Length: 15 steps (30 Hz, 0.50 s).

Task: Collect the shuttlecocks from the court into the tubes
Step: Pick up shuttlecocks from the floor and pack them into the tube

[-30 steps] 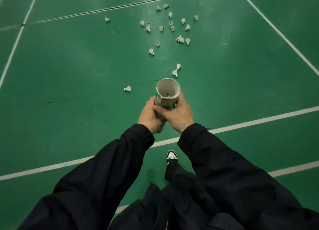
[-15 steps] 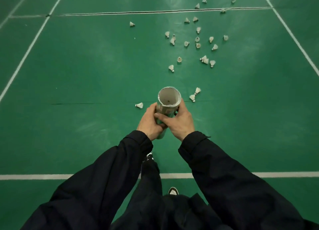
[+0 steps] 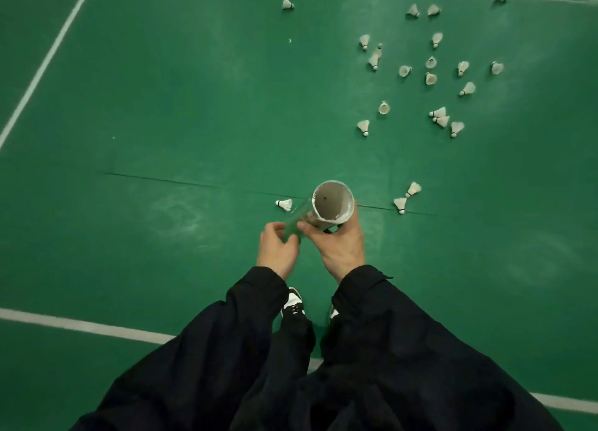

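In the head view I am watching the right hand (image 3: 343,246) wrapping its fingers and thumb round the tube (image 3: 326,209) just under the open mouth, which is facing up toward the camera and looking nearly empty inside. The left hand (image 3: 277,249) is curling its fingers at the tube's lower end, where a blurred clear part is showing; I cannot tell whether it is truly gripping there or only touching. The shuttlecocks are lying scattered on the green court (image 3: 161,123): the nearest one (image 3: 284,204) is sitting just beside the tube on the left, a pair (image 3: 407,197) is lying close on the right, and a loose cluster (image 3: 430,74) is spreading farther up on the right. I am judging each shuttlecock as very light, with fragile feathers that crush easily, so I would be taking them by the cork tip or lightly round the skirt, and feeding them cork first. The tube is looking light, stiff and thin-walled, so a gentle hold near the mouth is suiting it.
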{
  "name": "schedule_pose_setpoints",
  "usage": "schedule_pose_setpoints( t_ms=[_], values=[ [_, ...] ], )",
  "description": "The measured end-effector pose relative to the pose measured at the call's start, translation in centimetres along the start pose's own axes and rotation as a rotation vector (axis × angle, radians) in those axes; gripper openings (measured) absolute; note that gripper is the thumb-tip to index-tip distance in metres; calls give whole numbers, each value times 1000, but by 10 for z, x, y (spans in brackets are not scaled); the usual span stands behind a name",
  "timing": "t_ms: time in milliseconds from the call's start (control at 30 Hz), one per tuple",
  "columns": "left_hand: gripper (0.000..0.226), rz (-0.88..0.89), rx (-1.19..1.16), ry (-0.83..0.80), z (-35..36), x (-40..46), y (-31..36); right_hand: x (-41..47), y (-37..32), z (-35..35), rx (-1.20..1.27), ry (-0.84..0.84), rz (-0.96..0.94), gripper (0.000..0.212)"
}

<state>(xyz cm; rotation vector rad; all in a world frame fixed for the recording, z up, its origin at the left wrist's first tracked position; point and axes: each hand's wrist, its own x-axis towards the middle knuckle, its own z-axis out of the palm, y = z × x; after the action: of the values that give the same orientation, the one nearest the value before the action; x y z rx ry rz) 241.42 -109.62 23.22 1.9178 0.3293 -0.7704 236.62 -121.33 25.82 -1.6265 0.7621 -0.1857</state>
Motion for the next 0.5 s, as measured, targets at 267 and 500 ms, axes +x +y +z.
schedule_pose_setpoints(
  t_ms=[267, 500],
  values=[
    [101, 374, 415, 97, -21, 100, -9, 98, 47, 69, 32, -317, 202, 74],
    [79, 144, 475, 227, -12, 219, -56, 207, 130, 102, -172, -645, 276, 51]
  ],
)
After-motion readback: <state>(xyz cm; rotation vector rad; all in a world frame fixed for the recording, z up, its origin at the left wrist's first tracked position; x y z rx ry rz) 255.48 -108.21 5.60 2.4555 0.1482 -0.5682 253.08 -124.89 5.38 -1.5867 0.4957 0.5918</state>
